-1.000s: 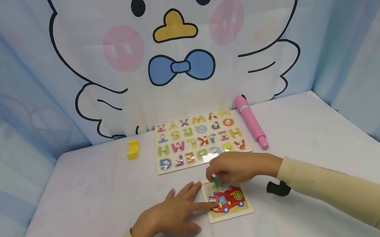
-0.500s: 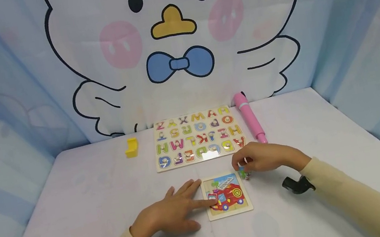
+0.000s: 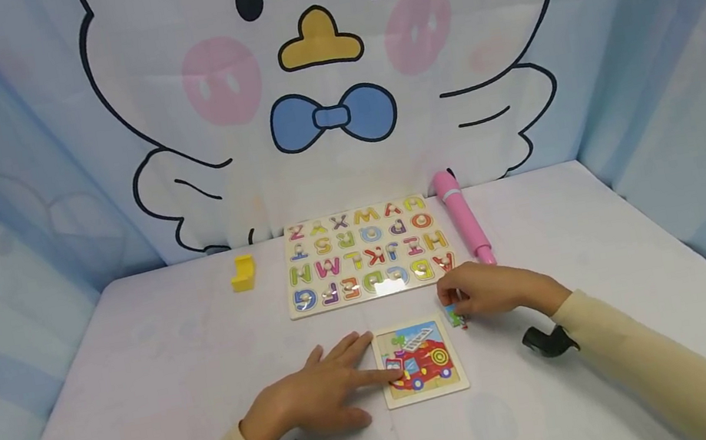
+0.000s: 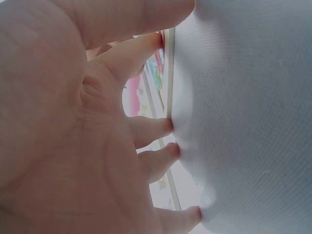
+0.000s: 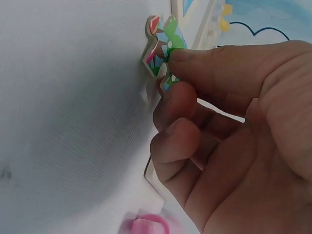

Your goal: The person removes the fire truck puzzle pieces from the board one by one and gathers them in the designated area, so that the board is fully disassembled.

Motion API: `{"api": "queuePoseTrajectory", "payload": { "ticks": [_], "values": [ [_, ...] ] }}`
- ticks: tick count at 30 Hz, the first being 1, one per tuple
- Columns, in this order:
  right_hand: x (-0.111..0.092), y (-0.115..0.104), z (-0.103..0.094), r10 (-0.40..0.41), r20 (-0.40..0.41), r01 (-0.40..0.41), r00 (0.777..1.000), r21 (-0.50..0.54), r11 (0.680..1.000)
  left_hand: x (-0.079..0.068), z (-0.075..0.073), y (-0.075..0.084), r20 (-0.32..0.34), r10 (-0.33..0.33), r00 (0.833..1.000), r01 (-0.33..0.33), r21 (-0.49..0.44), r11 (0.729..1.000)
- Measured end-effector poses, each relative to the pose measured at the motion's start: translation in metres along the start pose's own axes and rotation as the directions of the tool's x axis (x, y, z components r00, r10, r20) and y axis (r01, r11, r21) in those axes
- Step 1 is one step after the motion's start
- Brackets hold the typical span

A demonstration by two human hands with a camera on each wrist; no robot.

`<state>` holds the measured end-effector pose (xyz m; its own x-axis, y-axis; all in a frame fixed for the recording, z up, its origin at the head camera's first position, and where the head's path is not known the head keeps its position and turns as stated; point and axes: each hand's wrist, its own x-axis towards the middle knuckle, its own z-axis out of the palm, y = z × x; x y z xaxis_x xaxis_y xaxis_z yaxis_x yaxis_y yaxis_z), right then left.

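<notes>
A small square jigsaw puzzle with a red fire truck and white ladder lies in its pale frame near the table's middle. My left hand rests at its left side with fingers spread, the index finger lying over the truck's front. Just off the puzzle's upper right corner, my right hand pinches a jigsaw piece between thumb and fingertips. That piece is green, blue and brown with bits of red, and is held close over the tabletop. In the left wrist view, the fingertips press on the white cloth and the frame edge.
Behind the puzzle lies an alphabet board with colourful letters and knobs. A pink microphone-like toy lies along its right side. A small yellow block sits to its left. A curtain with a cartoon bird closes off the back.
My right hand has carried the jigsaw piece from over the puzzle's upper part to the right, off the frame, and then shifted only slightly. My left hand has stayed in place.
</notes>
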<state>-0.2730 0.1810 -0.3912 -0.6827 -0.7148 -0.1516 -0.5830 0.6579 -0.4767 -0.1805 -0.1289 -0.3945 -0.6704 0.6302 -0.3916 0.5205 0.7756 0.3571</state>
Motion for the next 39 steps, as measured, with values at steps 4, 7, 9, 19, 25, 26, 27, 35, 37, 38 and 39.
{"api": "queuePoseTrajectory", "payload": {
  "ticks": [4,7,9,19,25,26,27,35,37,38,39],
  "values": [
    [0.0,0.0,0.0,0.013,0.005,-0.013,1.0,-0.009,1.0,0.0,0.0,0.0,-0.003,0.006,1.0,-0.006,0.004,1.0],
    [0.0,0.001,-0.001,0.016,0.008,-0.016,1.0,-0.008,1.0,0.0,-0.001,0.0,0.001,0.003,1.0,-0.003,0.002,1.0],
    [0.0,0.001,0.0,0.013,0.011,-0.013,1.0,-0.004,1.0,0.0,-0.001,0.001,0.004,0.001,1.0,-0.001,0.002,1.0],
    [0.0,0.003,0.002,0.006,-0.001,-0.006,1.0,-0.014,1.0,0.0,-0.001,0.003,0.005,-0.012,1.0,0.012,0.002,1.0],
    [0.005,-0.015,0.012,0.029,-0.065,-0.038,0.997,-0.134,0.99,0.0,-0.001,0.001,0.007,-0.005,1.0,0.005,-0.003,1.0],
    [0.007,-0.019,0.014,0.016,-0.063,-0.025,0.998,-0.153,0.988,0.0,0.0,0.001,0.008,-0.004,1.0,0.004,-0.003,1.0],
    [0.009,-0.024,0.016,-0.004,-0.053,-0.005,0.999,-0.168,0.986,0.0,0.0,0.001,0.008,-0.003,1.0,0.003,-0.005,1.0],
    [0.025,-0.047,0.021,-0.109,0.116,0.13,0.987,-0.202,0.971,0.001,-0.001,-0.001,0.008,0.014,1.0,-0.014,0.006,1.0],
    [0.028,-0.049,0.022,-0.104,0.132,0.13,0.986,-0.211,0.969,0.001,-0.001,-0.001,0.012,0.015,1.0,-0.015,0.003,1.0],
    [0.029,-0.05,0.022,-0.102,0.137,0.131,0.985,-0.214,0.968,0.001,-0.001,-0.001,0.013,0.015,1.0,-0.015,0.0,1.0],
    [0.029,-0.051,0.022,-0.097,0.142,0.127,0.985,-0.219,0.967,0.001,-0.001,-0.001,0.015,0.014,1.0,-0.014,-0.002,1.0]
  ]
}}
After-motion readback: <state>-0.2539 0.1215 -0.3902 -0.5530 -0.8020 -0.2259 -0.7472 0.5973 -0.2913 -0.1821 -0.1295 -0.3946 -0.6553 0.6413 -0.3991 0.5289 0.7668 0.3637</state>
